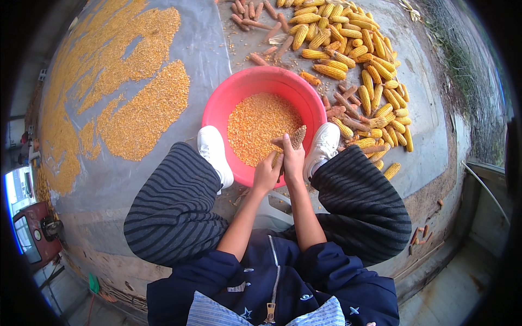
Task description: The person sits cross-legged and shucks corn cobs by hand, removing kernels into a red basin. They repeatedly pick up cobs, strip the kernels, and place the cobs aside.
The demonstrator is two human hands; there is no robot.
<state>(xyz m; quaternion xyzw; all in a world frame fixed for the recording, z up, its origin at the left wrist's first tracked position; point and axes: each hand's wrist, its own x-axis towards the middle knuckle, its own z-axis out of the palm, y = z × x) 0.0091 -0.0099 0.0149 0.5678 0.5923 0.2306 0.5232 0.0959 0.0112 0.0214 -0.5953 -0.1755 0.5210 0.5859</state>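
Note:
Over the near right part of a red plastic basin (pixel 261 75), my two hands are close together. My right hand (pixel 293 163) grips a mostly bare corncob (pixel 299 136), its tip pointing up and away. My left hand (pixel 266 173) is closed around a partly shelled ear of corn (pixel 276 158), mostly hidden by the fingers. Another brownish cob end (pixel 278 142) shows beside my right thumb; which piece it belongs to, I cannot tell. Loose yellow corn kernels (pixel 257 122) cover the basin's bottom.
Unshelled ears of corn (pixel 363 49) are heaped right of the basin, with bare cobs (pixel 346 104) among and behind them. Kernels (pixel 142 110) lie spread on a grey plastic sheet (pixel 204 49) at left. My white shoes (pixel 214 153) flank the basin. A red vehicle (pixel 36 236) stands far left.

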